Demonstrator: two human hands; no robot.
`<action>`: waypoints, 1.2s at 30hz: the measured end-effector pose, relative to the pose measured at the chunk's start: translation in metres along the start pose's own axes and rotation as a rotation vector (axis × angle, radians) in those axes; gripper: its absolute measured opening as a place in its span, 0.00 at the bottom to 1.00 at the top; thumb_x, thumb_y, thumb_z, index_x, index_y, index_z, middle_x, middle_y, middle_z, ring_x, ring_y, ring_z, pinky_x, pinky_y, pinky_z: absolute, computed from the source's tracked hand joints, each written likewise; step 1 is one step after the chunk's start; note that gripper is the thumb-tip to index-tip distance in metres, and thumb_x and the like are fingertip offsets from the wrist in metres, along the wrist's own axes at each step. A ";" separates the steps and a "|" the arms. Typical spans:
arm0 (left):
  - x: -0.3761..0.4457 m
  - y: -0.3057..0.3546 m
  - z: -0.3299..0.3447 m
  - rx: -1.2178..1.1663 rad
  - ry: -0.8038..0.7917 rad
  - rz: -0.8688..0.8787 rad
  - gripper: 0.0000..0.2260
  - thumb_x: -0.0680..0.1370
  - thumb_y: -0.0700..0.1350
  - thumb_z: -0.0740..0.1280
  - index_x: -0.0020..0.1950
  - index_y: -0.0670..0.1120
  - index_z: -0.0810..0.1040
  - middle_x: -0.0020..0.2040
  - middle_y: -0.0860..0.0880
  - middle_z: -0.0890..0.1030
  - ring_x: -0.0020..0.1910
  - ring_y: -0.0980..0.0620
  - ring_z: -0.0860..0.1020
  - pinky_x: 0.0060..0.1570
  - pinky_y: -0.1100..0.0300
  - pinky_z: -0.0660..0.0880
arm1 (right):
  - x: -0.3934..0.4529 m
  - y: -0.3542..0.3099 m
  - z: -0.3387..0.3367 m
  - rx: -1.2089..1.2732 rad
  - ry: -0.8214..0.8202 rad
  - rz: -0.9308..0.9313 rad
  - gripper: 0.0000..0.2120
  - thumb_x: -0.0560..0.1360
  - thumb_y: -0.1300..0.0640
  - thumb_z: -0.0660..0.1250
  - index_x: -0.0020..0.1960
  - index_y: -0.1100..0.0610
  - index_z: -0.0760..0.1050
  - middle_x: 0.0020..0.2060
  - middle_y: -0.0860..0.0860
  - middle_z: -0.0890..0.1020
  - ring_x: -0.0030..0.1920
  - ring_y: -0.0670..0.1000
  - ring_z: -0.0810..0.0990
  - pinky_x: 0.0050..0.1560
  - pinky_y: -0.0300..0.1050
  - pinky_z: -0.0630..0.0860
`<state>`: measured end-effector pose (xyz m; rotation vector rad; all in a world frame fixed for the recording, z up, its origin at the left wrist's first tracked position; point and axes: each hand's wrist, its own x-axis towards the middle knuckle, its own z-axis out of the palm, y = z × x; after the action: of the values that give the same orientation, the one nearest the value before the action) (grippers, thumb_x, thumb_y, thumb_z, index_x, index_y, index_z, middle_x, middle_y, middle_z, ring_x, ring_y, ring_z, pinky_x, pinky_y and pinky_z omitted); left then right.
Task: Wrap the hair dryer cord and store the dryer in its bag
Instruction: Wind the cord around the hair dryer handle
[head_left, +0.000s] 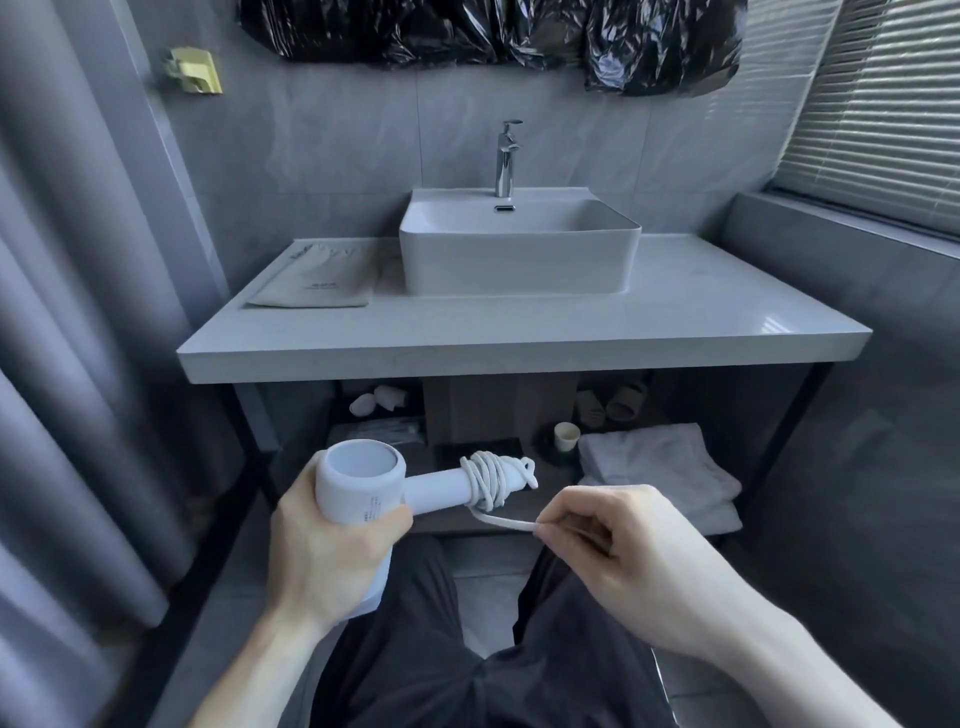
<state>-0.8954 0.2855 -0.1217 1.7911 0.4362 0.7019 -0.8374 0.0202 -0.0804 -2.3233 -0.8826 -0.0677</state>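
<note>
My left hand (324, 551) grips the barrel of the white hair dryer (363, 480), held low in front of the vanity with its handle pointing right. The white cord (491, 480) is coiled in several turns around the end of the handle. My right hand (613, 540) pinches the loose tail of the cord just below and right of the coil. The beige cloth bag (322, 280) lies flat on the counter to the left of the basin, well away from both hands.
A white vessel basin (519, 260) with a chrome tap (506, 156) stands on the grey counter (519, 332). The shelf below holds folded white towels (660, 467), a small cup (566, 435) and rolls. A curtain hangs at the left, blinds at the right.
</note>
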 end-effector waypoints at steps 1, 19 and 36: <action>-0.002 -0.001 0.000 0.013 -0.011 0.019 0.21 0.66 0.33 0.82 0.49 0.53 0.82 0.46 0.59 0.86 0.41 0.58 0.83 0.39 0.65 0.78 | 0.001 -0.002 -0.005 0.060 -0.004 0.014 0.06 0.81 0.51 0.71 0.45 0.47 0.81 0.32 0.43 0.79 0.33 0.44 0.74 0.35 0.34 0.68; -0.015 0.007 -0.005 0.069 -0.393 0.126 0.18 0.66 0.31 0.80 0.49 0.48 0.82 0.40 0.49 0.83 0.36 0.54 0.78 0.37 0.65 0.75 | 0.048 -0.001 -0.033 1.050 -0.108 0.481 0.09 0.84 0.66 0.64 0.47 0.58 0.80 0.49 0.59 0.88 0.24 0.45 0.76 0.20 0.33 0.68; -0.018 0.023 -0.005 0.002 -0.562 0.210 0.18 0.65 0.36 0.79 0.50 0.47 0.81 0.42 0.47 0.82 0.39 0.44 0.79 0.41 0.49 0.78 | 0.086 0.043 0.004 0.809 -0.069 0.470 0.11 0.80 0.50 0.74 0.51 0.58 0.89 0.33 0.45 0.80 0.33 0.45 0.75 0.32 0.36 0.70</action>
<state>-0.9131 0.2711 -0.1034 1.9556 -0.1294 0.3107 -0.7459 0.0480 -0.0849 -1.6982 -0.2757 0.4818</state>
